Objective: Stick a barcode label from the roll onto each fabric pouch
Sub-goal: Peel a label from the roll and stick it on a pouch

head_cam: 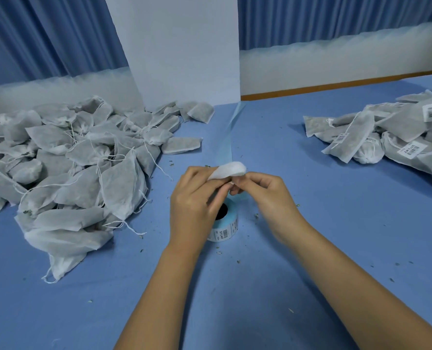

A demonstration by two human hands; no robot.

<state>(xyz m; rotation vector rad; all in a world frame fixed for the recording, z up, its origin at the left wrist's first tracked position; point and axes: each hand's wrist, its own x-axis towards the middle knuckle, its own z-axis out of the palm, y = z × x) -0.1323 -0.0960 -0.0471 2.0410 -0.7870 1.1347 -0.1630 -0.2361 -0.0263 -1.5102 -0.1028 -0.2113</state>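
Observation:
The label roll point(223, 229) lies on its side on the blue table, partly hidden under my left hand point(194, 198). Its blue backing strip point(229, 140) trails away toward the white pillar. Both hands meet just above the roll. A white label point(229, 170) curls up between them. My left hand's fingers hold its left end, and my right hand point(263, 195) pinches near its right end. A big heap of unlabelled grey fabric pouches point(66, 160) lies at the left. A smaller heap of pouches with barcode labels point(386, 135) lies at the right.
A white pillar point(182, 51) stands at the back centre with blue curtains point(45, 34) behind it. Small dried herb crumbs point(237, 261) are scattered on the blue table point(311, 223) around the roll. Loose drawstrings hang from the left heap's edge.

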